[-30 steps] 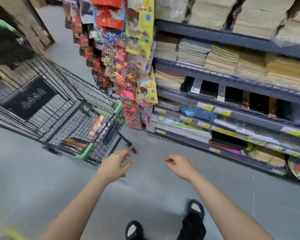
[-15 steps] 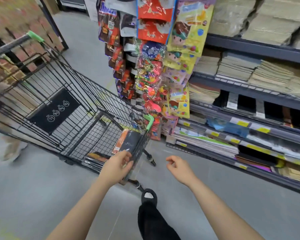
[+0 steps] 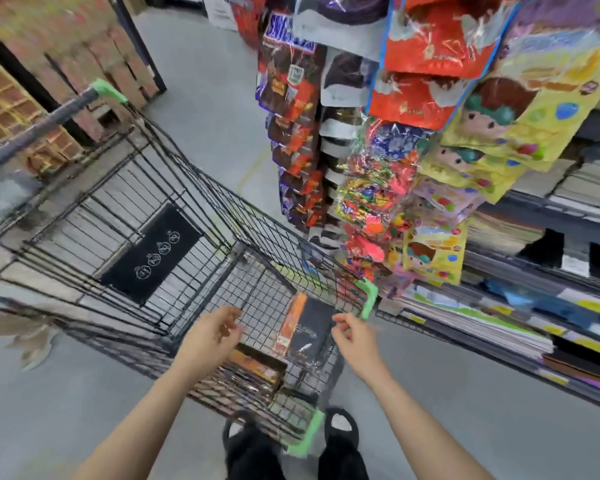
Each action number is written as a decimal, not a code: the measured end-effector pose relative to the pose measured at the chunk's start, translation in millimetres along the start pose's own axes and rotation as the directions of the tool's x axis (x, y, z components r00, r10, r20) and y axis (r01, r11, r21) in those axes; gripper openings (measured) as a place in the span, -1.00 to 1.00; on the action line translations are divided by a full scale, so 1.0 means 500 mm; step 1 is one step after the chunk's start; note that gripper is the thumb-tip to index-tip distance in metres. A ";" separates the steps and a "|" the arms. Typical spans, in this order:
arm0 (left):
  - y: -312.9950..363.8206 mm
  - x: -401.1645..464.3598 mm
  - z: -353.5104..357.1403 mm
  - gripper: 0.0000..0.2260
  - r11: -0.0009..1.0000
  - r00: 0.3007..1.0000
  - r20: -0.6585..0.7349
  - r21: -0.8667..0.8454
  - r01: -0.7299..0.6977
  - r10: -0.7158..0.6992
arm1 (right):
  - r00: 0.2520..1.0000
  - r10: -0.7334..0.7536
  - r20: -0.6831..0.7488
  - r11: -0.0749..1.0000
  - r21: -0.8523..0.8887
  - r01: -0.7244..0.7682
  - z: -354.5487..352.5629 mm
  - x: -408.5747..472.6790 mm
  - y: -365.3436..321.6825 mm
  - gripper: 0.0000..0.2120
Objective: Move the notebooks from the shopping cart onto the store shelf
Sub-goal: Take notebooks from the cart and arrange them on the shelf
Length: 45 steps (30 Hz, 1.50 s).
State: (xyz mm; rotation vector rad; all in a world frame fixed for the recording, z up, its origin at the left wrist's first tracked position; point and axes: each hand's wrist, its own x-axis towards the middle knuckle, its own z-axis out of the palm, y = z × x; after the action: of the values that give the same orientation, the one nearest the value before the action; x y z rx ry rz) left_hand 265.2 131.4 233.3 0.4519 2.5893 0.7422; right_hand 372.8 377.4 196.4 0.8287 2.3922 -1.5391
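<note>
A black wire shopping cart (image 3: 187, 216) with green corner guards stands right in front of me. A black and orange notebook (image 3: 305, 327) leans upright against its front end. A flat stack of notebooks (image 3: 257, 370) lies on the cart floor below it. My left hand (image 3: 212, 332) hovers over the cart just left of the upright notebook, fingers loosely curled, holding nothing. My right hand (image 3: 355, 334) hovers just right of that notebook, fingers apart and empty. The store shelf (image 3: 499, 327) with stacked notebooks and yellow price tags runs along the right.
A hanging display of colourful packets (image 3: 378, 188) stands between the cart and the shelf. Another person's leg and shoe (image 3: 32, 341) show at the left. Stacked cartons (image 3: 66, 53) line the far left. My feet (image 3: 291, 445) are below the cart's front end.
I have stepped closer, so the cart now fills the middle of the view. Both hands have moved from beside the cart to over its front end, either side of the upright notebook.
</note>
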 end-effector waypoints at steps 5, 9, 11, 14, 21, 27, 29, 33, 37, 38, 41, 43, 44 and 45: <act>-0.086 0.129 0.032 -0.75 0.998 0.972 0.225 0.000 -0.065 0.063 | 0.989 0.140 -0.041 0.990 0.009 -0.139 0.125 0.062 0.001 -0.69; -0.145 0.245 0.127 -0.76 0.988 0.901 0.412 0.011 -0.154 0.136 | 0.927 0.295 -0.232 0.955 0.036 -0.295 0.233 0.111 0.052 -0.62; -0.171 0.281 0.184 -0.72 0.985 0.858 0.495 0.027 -0.172 0.137 | 0.864 0.409 -0.293 0.910 0.062 -0.410 0.287 0.130 0.095 -0.54; -0.213 0.324 0.274 -0.62 0.993 0.818 0.567 -0.006 -0.116 0.099 | 0.782 0.545 -0.304 0.831 0.071 -0.552 0.350 0.167 0.161 -0.50; -0.255 0.352 0.442 -0.51 0.986 0.762 0.642 -0.048 0.158 -0.091 | 0.706 0.602 -0.373 0.768 0.028 -0.640 0.403 0.230 0.263 -0.34; -0.259 0.352 0.456 -0.71 0.940 0.825 0.543 -0.171 0.294 -0.159 | 0.653 0.590 -0.475 0.765 0.068 -0.641 0.402 0.245 0.264 -0.42; -0.254 0.352 0.435 -0.69 0.926 0.847 0.505 -0.212 0.311 -0.169 | 0.659 0.583 -0.475 0.776 0.086 -0.624 0.402 0.249 0.249 -0.43; -0.248 0.360 0.405 -0.85 0.863 0.831 0.521 -0.313 0.397 -0.193 | 0.675 0.587 -0.447 0.796 0.164 -0.583 0.402 0.265 0.220 -0.51; -0.270 0.385 0.368 -0.86 0.797 0.799 0.568 -0.384 0.467 -0.195 | 0.678 0.580 -0.452 0.808 0.217 -0.547 0.402 0.268 0.217 -0.63; -0.281 0.393 0.348 -0.85 0.791 0.807 0.556 -0.396 0.466 -0.198 | 0.679 0.591 -0.436 0.803 0.234 -0.549 0.407 0.266 0.220 -0.61; -0.342 0.424 0.286 -0.84 0.767 0.824 0.503 -0.410 0.493 -0.261 | 0.687 0.614 -0.389 0.788 0.243 -0.566 0.417 0.267 0.212 -0.57; -0.390 0.446 0.252 -0.74 0.739 0.821 0.462 -0.411 0.533 -0.335 | 0.672 0.620 -0.404 0.774 0.178 -0.607 0.418 0.278 0.207 -0.49; -0.408 0.454 0.237 -0.67 0.736 0.817 0.457 -0.404 0.543 -0.352 | 0.658 0.621 -0.426 0.763 0.136 -0.632 0.419 0.285 0.209 -0.41; -0.425 0.458 0.226 -0.65 0.731 0.817 0.456 -0.411 0.545 -0.353 | 0.644 0.625 -0.442 0.747 0.097 -0.658 0.419 0.290 0.209 -0.32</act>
State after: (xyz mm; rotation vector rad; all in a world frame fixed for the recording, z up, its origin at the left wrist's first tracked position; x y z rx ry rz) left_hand 78.8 102.2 -40.4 -0.2185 1.9181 1.0272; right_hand 278.6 276.7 -42.0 1.9417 1.9903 -1.0237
